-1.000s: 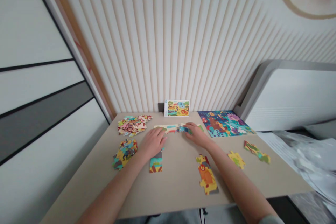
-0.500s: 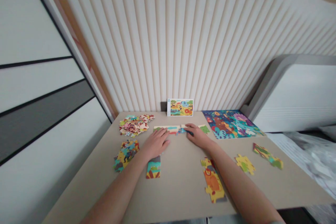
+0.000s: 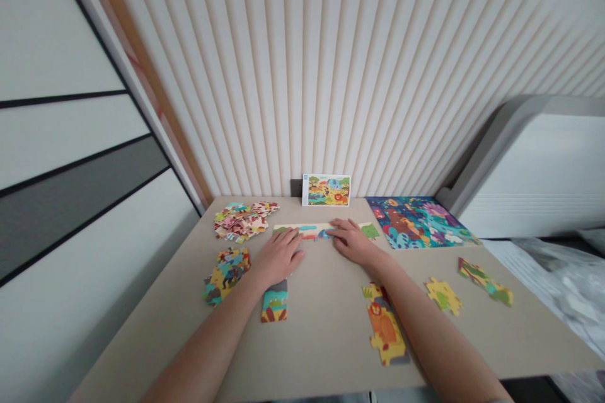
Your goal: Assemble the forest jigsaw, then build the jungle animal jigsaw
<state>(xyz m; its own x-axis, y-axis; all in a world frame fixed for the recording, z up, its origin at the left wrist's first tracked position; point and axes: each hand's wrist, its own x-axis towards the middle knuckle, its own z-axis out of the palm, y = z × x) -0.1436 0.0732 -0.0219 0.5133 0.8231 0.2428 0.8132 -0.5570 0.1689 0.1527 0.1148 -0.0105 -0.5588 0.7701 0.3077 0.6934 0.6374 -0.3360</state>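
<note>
A long, narrow strip of joined jigsaw pieces (image 3: 309, 232) lies near the back of the table, with pale sky, a blue cloud and part of a blue elephant on it. My left hand (image 3: 280, 256) rests flat over its left part, fingers stretched out. Over the right part lies my right hand (image 3: 353, 242), fingers extended and touching the strip beside the elephant. Both hands cover some of the strip. Partly under my left wrist sits a crocodile section (image 3: 275, 303) of puzzle. A lion section (image 3: 385, 327) is beside my right forearm.
Two piles of loose pieces, one pinkish (image 3: 242, 223) and one yellow-teal (image 3: 227, 274), lie at left. A picture card (image 3: 327, 191) leans on the ribbed wall. At right are a dark-blue finished puzzle (image 3: 420, 223), yellow pieces (image 3: 443, 296) and a joined strip (image 3: 486, 281).
The strip's left and right parts, which showed a seam between them, now meet closely. My right hand's fingers have shifted slightly left and flattened. The view has moved a little.
</note>
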